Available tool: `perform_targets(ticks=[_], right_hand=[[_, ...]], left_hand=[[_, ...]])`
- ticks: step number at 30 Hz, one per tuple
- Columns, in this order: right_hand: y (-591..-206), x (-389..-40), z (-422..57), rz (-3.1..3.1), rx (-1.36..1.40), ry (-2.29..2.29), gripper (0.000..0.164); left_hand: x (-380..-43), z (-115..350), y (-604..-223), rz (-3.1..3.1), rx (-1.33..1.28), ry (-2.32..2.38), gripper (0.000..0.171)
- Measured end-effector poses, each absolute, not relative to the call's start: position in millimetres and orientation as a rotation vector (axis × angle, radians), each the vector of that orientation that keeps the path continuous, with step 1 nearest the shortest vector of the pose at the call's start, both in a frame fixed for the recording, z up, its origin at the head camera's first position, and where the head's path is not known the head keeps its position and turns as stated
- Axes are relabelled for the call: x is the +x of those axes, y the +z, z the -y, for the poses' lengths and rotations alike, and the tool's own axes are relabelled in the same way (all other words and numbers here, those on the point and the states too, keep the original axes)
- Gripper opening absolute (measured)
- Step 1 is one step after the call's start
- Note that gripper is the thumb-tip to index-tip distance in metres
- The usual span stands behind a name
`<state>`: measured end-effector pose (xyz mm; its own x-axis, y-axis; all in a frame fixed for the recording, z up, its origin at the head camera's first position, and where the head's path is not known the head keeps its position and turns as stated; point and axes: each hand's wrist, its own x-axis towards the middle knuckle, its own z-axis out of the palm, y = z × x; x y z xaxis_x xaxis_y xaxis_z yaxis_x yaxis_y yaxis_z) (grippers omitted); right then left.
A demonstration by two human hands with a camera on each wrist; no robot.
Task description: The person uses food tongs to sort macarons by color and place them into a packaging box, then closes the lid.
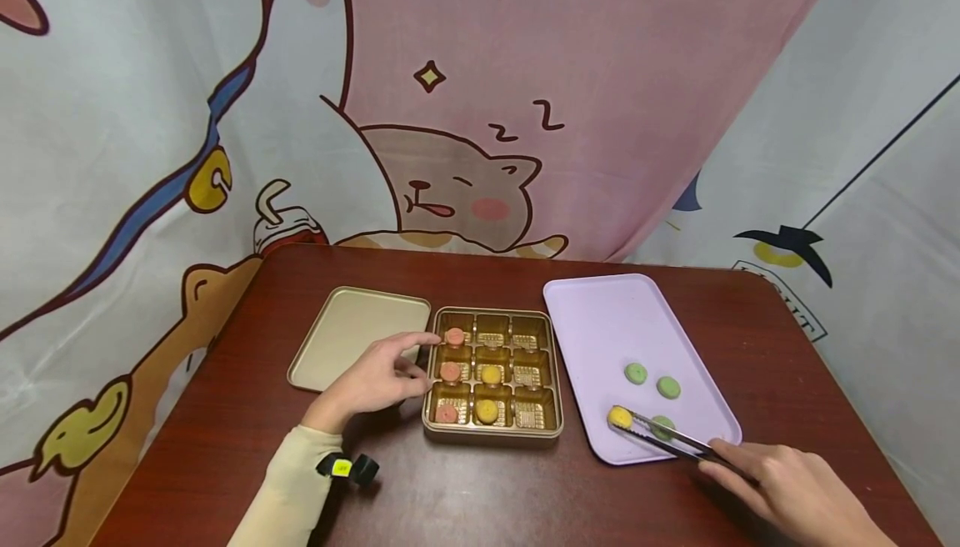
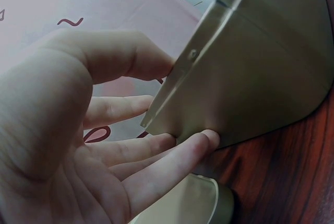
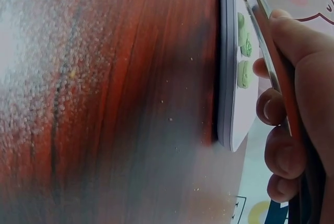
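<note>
My left hand [image 1: 378, 376] touches the left side of a gold tin [image 1: 491, 439] with thumb and fingertips; the left wrist view shows them against its rim and wall [image 2: 261, 67]. The tin's divided insert holds pink macarons [image 1: 454, 337] down the left column and yellow macarons [image 1: 491, 374] in the middle column's centre and front compartments. My right hand [image 1: 798, 484] grips metal tongs [image 1: 678, 444]. Between the tong tips is a yellow macaron [image 1: 620, 417], low over the front left of the lilac tray [image 1: 600, 322]. Green macarons [image 1: 668, 387] lie on the tray, one partly behind the tongs.
A gold lid [image 1: 360, 334] lies left of the tin, behind my left hand. Everything stands on a dark red-brown wooden table [image 1: 495, 497]. A printed cloth [image 1: 637, 97] hangs behind the table's far edge.
</note>
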<state>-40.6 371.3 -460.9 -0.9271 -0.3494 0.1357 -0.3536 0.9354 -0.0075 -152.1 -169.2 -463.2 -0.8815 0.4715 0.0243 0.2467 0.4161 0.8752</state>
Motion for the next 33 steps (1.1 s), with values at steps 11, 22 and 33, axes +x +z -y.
perform_targets(ticks=[11, 22, 33], right_hand=[[-456, -47, -363, 2.901, 0.548, 0.111, 0.030], [-453, -55, -353, 2.810, 0.551, 0.148, 0.036], [-450, -64, -339, 2.728, 0.563, 0.155, 0.034]], left_hand=[[-153, 170, -464, -2.441, 0.647, 1.463, 0.065], [-152, 169, -463, -2.433, 0.650, 1.462, 0.064], [-152, 169, -463, -2.451, 0.666, 1.442, 0.065]])
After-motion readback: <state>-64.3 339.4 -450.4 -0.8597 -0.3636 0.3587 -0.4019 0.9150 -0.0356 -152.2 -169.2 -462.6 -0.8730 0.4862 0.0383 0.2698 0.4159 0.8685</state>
